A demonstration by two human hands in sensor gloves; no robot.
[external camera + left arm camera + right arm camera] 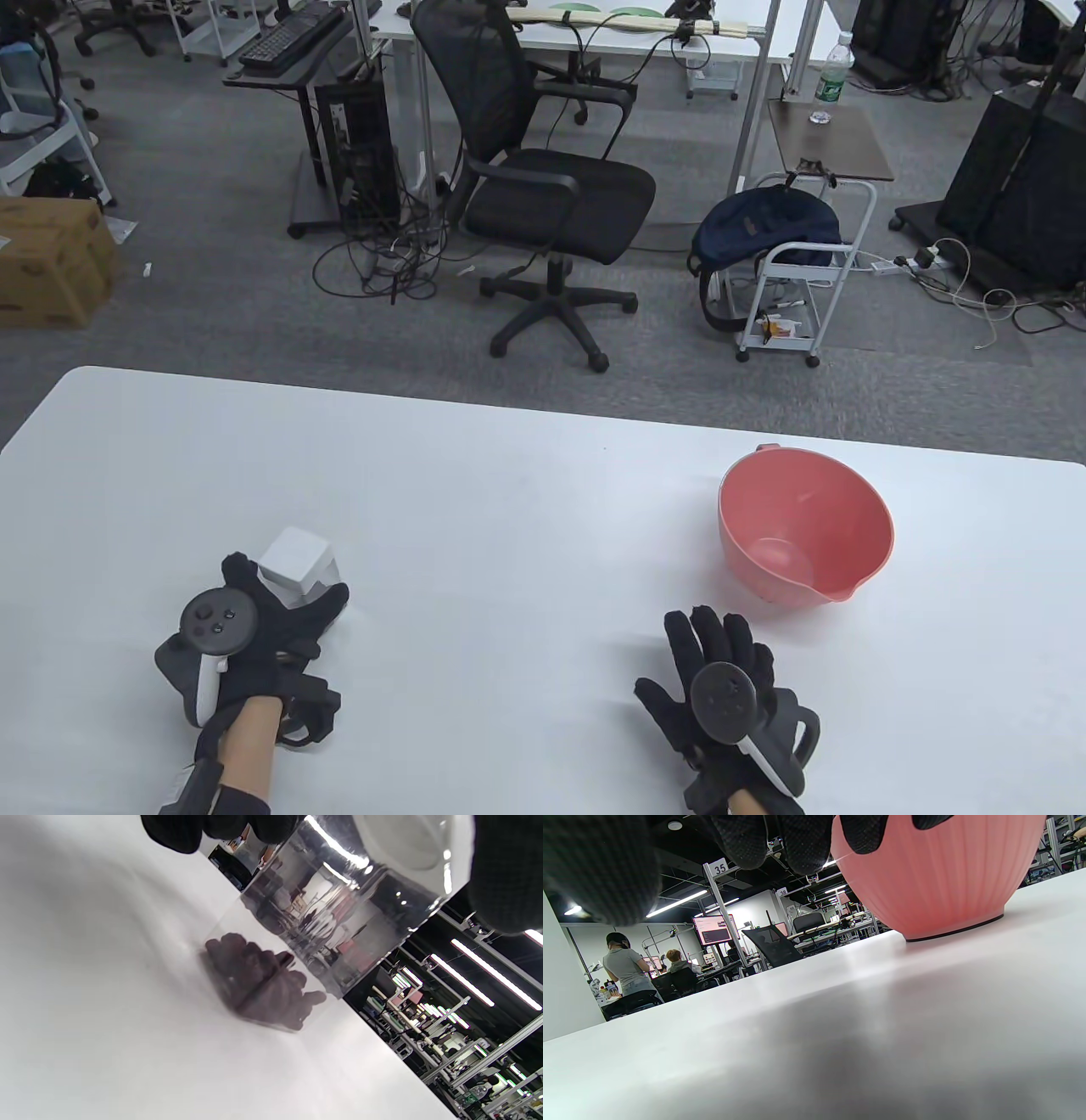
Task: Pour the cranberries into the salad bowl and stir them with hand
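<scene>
A clear square container (pixel 293 567) stands on the white table (pixel 509 509) at the front left. My left hand (pixel 287 594) grips it from behind, thumb on one side and fingers on the other. In the left wrist view dark cranberries (pixel 258 984) lie at the bottom of the container (pixel 339 912), with my gloved fingers (pixel 178 832) curled against its upper wall. The pink salad bowl (pixel 747 526) sits at the right with nothing in it, spout toward me. My right hand (pixel 721 649) lies flat on the table just in front of the bowl (pixel 933 878), fingers (pixel 746 840) straight and holding nothing.
Beyond the table's far edge are a black office chair (pixel 543 195), a small white cart (pixel 789 289) with a dark backpack, and a cardboard box (pixel 51 263) on the floor. People work at desks in the background of the right wrist view.
</scene>
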